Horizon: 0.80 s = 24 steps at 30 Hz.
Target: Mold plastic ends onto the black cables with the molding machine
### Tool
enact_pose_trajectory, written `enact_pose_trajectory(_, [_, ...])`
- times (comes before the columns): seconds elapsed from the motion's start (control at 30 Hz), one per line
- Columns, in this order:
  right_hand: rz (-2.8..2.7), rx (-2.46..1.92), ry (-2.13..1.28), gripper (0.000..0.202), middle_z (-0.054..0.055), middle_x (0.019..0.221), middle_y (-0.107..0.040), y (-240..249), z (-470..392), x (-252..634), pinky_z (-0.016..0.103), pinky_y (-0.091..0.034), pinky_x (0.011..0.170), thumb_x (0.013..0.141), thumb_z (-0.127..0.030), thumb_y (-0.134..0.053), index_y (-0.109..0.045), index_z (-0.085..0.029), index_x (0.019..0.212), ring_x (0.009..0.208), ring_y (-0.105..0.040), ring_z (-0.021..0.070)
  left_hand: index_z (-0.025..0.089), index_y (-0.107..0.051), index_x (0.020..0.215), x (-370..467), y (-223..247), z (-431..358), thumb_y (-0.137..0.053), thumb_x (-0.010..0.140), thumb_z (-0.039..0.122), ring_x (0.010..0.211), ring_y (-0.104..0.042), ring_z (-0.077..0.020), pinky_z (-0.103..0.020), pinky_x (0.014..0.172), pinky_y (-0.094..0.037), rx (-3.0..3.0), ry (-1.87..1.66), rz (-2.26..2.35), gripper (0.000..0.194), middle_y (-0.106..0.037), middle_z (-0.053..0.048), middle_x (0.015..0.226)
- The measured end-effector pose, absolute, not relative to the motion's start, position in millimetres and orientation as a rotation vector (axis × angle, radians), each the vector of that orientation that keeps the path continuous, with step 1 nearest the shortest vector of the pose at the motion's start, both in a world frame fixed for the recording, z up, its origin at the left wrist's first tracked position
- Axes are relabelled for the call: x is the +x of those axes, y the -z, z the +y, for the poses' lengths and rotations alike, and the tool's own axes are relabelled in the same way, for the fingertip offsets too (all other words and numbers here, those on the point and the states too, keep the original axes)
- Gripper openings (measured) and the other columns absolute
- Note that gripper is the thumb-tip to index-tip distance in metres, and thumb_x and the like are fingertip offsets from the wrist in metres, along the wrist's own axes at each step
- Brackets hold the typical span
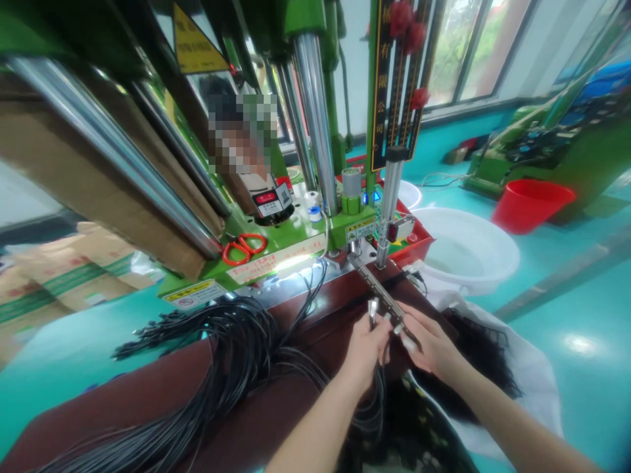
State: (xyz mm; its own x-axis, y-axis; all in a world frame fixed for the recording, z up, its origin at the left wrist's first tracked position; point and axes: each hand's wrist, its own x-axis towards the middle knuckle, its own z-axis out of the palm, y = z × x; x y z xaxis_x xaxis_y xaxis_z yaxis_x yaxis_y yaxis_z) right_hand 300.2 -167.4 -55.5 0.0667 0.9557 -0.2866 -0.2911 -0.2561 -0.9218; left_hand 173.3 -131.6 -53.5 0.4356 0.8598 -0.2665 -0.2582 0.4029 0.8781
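My left hand (367, 348) is closed around black cables whose metal connector (373, 307) points up above the fingers. Close beside it, my right hand (426, 341) grips the near end of a long metal bar (377, 286), with the fingers around it near small metal ends. The bar slants up and left toward the green machine (315, 240). Below my left hand, cables hang in loops. A large bundle of black cables (241, 335) lies on the dark red table (162, 387), left of my hands.
Orange-handled scissors (245, 248) lie on the machine's base, near a blue-and-white roll (315, 213). A red control box (417, 243) stands behind the bar. White tub (463, 249), red bucket (532, 205) and a white sack (535, 387) are on the right. Someone is behind the machine.
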Motion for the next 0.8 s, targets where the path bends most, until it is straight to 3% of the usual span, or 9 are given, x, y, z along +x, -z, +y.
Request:
enact_pose_trajectory(0.13, [-0.824, -1.233, -1.493, 0.072, -0.01, 0.042, -0.037, 54, -167, 304, 0.014, -0.018, 0.024, 0.075, -0.053, -0.055, -0.034, -0.014, 0.131, 0.027, -0.021, 0.0029, 0.017, -0.045, 0.064, 174, 54, -129, -0.064, 0.066, 0.045, 0.028, -0.026, -0.0031, -0.017, 0.032, -0.026, 0.858, -0.77, 0.834, 0.035, -0.034, 0.01, 0.033])
enact_pose_trajectory(0.3, [-0.907, -1.252, -1.545, 0.064, -0.007, 0.047, -0.04, 54, -166, 308, 0.016, -0.017, 0.026, 0.078, -0.051, -0.052, -0.039, -0.016, 0.129, 0.03, -0.022, 0.0034, 0.017, -0.045, 0.061, 174, 50, -128, -0.068, 0.059, 0.049, 0.027, -0.026, -0.0027, -0.017, 0.03, -0.023, 0.827, -0.771, 0.883, 0.04, -0.034, 0.011, 0.032])
enact_pose_trajectory(0.47, [-1.107, -1.306, -1.359, 0.056, -0.002, 0.054, -0.047, 51, -165, 303, 0.02, -0.031, 0.036, 0.076, -0.047, -0.055, -0.05, -0.015, 0.121, 0.042, -0.037, 0.0086, 0.017, -0.043, 0.06, 172, 52, -132, -0.069, 0.057, 0.051, 0.026, -0.028, -0.003, -0.017, 0.028, -0.023, 0.854, -0.821, 0.96, 0.043, -0.035, 0.01, 0.033])
enact_pose_trajectory(0.67, [-1.114, -1.361, -1.301, 0.047, 0.006, 0.065, -0.056, 40, -164, 300, 0.024, -0.039, 0.037, 0.073, -0.043, -0.055, -0.058, -0.017, 0.113, 0.05, -0.047, 0.0153, 0.019, -0.042, 0.075, 170, 55, -130, -0.055, 0.07, 0.054, 0.029, -0.031, -0.0028, -0.015, 0.029, -0.025, 0.871, -0.952, 0.964, 0.038, -0.039, 0.011, 0.043])
enact_pose_trajectory(0.8, [-0.934, -1.378, -1.371, 0.051, 0.004, 0.06, -0.054, 41, -165, 301, 0.021, -0.03, 0.027, 0.073, -0.045, -0.053, -0.053, -0.02, 0.117, 0.04, -0.041, 0.0121, 0.022, -0.033, 0.075, 166, 53, -128, -0.048, 0.075, 0.053, 0.028, -0.028, -0.0019, -0.014, 0.028, -0.023, 0.744, -1.116, 0.99, 0.034, -0.042, 0.012, 0.049])
